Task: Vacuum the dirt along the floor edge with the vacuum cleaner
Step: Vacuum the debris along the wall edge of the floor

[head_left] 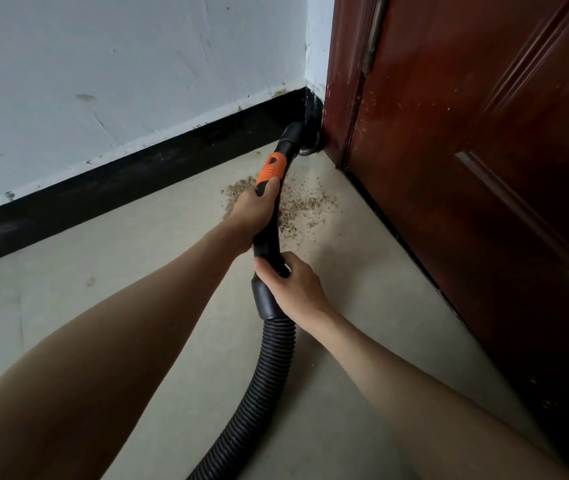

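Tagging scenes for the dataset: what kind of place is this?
Likely an indoor room corner, perhaps a home. A white plastered wall with a black baseboard meets a dark red wooden door, and the bare floor has scattered dirt.

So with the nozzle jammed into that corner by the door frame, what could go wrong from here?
1. The nozzle sits in the corner while the dirt pile lies nearer, under the wand; dragging back could scatter it.
2. The ribbed hose curves across the floor and might sweep crumbs around.
3. The left hand and right hand grip close together, so sideways control along the black skirting may be poor.
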